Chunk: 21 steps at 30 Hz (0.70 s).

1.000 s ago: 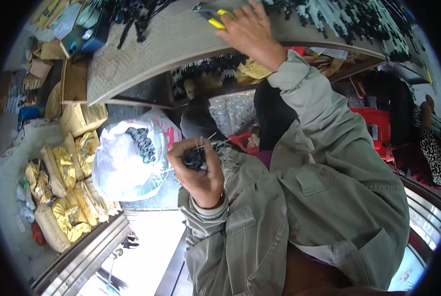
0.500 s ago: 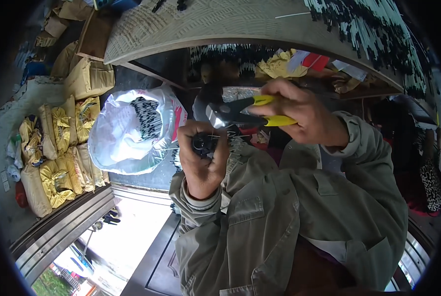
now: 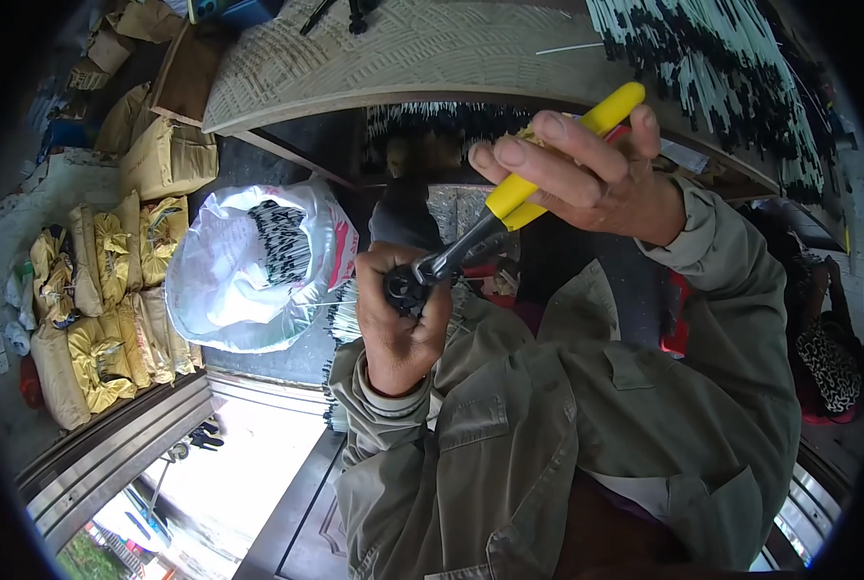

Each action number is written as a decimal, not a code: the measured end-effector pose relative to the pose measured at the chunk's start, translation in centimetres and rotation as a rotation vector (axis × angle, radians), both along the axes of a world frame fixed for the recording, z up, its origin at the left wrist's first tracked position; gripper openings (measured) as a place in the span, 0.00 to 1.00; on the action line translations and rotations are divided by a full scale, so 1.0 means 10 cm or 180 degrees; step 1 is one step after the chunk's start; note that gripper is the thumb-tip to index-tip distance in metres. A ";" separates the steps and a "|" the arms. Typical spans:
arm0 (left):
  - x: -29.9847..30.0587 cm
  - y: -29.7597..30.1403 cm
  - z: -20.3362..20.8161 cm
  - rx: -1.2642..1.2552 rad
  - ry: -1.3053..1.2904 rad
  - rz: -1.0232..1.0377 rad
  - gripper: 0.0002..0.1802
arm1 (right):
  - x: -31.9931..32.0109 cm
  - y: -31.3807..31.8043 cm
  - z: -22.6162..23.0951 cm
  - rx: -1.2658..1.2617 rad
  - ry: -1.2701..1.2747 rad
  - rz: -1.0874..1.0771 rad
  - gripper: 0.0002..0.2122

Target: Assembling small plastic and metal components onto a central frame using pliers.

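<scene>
My left hand [image 3: 390,343] is closed around a small black part with a rounded end [image 3: 406,290]; most of it is hidden in the fist. My right hand [image 3: 596,179] grips pliers [image 3: 521,198] with yellow handles and dark metal jaws. The handles lie close together, with thumb and fingers along them. Pointing down and left, the jaws meet the top of the black part beside my left thumb. What sits between the jaws is too small to make out.
Left of my hands stands a white plastic bag [image 3: 195,314] holding thin rods with black ends [image 3: 282,242]. Wrapped packages [image 3: 103,309] are stacked farther left. A patterned table [image 3: 432,63] spans the far side, with many pale, black-ended rods [image 3: 702,77] piled at its right.
The pliers have swung from nearly level to a slant, and their handles have come together. Their jaws have moved down onto the black part. My right fingers have straightened somewhat.
</scene>
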<state>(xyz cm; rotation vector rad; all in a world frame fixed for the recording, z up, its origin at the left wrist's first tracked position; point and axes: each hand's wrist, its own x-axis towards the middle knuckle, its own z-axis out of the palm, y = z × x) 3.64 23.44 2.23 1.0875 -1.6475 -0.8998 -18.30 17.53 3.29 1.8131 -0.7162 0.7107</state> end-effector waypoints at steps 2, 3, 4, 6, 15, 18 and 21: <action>0.00 0.00 0.01 -0.0032 -0.0006 0.0051 0.13 | 0.03 -0.01 -0.04 -0.0023 0.0010 -0.0022 0.11; 0.00 0.01 0.02 0.0044 0.0003 0.0097 0.13 | 0.05 0.00 -0.08 0.0068 -0.0130 -0.0037 0.11; 0.00 0.01 0.04 0.0123 0.0012 0.0145 0.13 | 0.07 0.03 -0.11 0.0163 -0.0272 -0.0049 0.12; 0.02 0.01 -0.01 0.0111 0.0079 0.0151 0.13 | 0.10 0.10 -0.18 0.0304 -0.0388 -0.0097 0.12; 0.07 0.05 -0.02 0.0144 -0.0140 -0.0009 0.16 | -0.07 0.43 0.04 0.2330 -0.0176 0.0442 0.12; 0.06 0.05 -0.01 0.0099 -0.0158 -0.0357 0.17 | -0.26 0.47 0.47 0.4335 0.0301 0.0813 0.16; 0.07 0.06 0.01 -0.0022 -0.0191 -0.0964 0.20 | -0.38 0.29 0.62 0.6255 0.0518 0.0953 0.19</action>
